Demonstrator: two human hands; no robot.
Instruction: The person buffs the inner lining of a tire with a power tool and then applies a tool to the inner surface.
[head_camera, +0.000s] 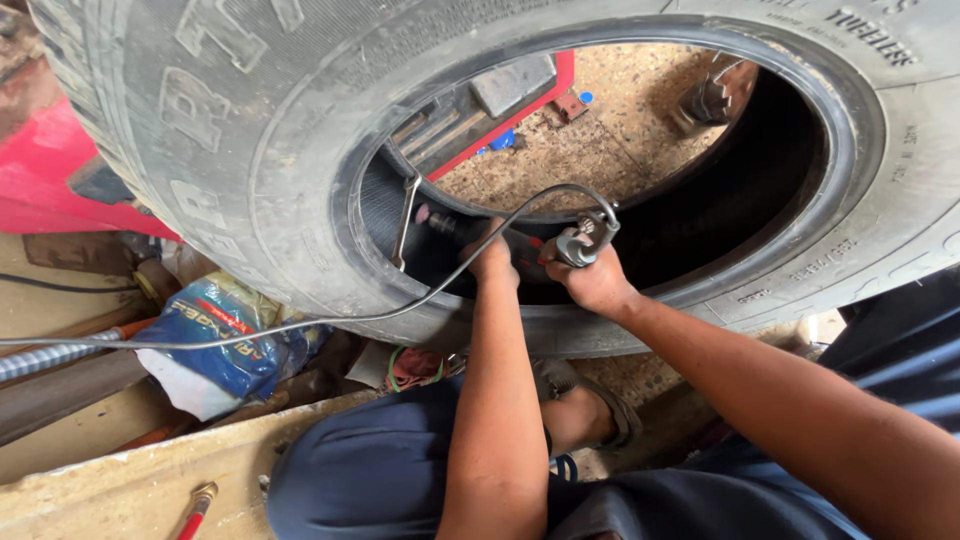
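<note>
A large worn tyre (250, 150) stands upright in front of me, its opening facing the camera. My left hand (492, 256) reaches inside the tyre and grips the front of a dark power tool (470, 230) pressed against the inner lining. My right hand (592, 280) holds the rear of the tool, where a grey metal fitting (585, 240) joins a thin grey hose (300, 325) that trails off to the left. A metal hook-shaped clamp (405, 220) hangs on the tyre's inner bead, left of my hands.
A red machine body (50, 170) sits behind the tyre at left. A blue plastic bag (225, 340), a braided hose (50, 355) and a wooden plank (130, 480) lie at lower left. My knee in dark trousers (370, 470) and a sandalled foot (590, 400) are below the tyre.
</note>
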